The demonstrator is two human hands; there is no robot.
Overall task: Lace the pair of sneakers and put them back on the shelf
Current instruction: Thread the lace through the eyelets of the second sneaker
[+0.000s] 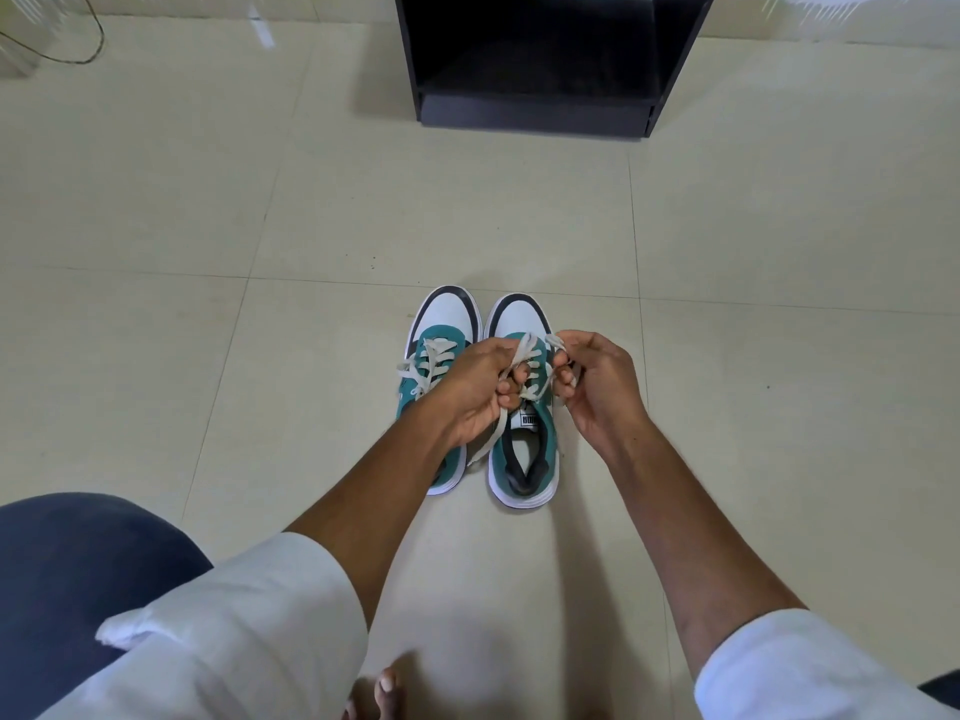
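Note:
Two teal, white and black sneakers stand side by side on the floor, toes pointing away from me. The left sneaker [435, 330] has its white lace threaded and loosely tied. Over the right sneaker [521, 459] both hands work the white lace [525, 348]. My left hand [475, 392] is closed on one strand, whose tail hangs down beside the shoe. My right hand [597, 387] pinches the other strand by the upper eyelets. The black shelf [540, 59] stands open at the far side of the floor.
Pale floor tiles [208, 200] surround the shoes. A thin cable [96, 39] loops at the far left. My knee in dark trousers [67, 574] sits at the lower left, and a bare toe [387, 685] shows at the bottom.

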